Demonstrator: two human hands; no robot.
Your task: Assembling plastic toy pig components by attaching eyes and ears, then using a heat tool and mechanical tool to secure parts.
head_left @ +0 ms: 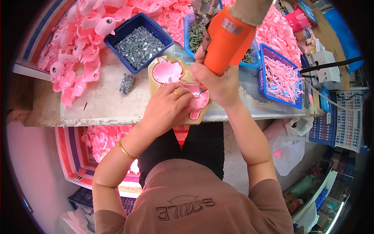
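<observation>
My right hand (220, 80) is wrapped round an orange electric screwdriver (224, 45), held tilted with its bit pointing down. The bit's tip meets a pink plastic toy shell (167, 71) at its right-hand part. That shell lies hollow side up in a tan shaped holding block (154, 80) at the bench's front edge. Bent over the shell's near side, my left hand (165, 104) grips it close to the bit, its fingertips partly hidden. A dark blue tray (113, 50) of small metal screws (138, 43) stands just beyond, to the left.
Pink toy shells (83, 64) heap up at left and along the back. A grey bristly clump (126, 83) lies on the bench (105, 101). A light blue bin (255, 54) of dark green parts and a blue basket (269, 91) of pink and blue strips stand at right.
</observation>
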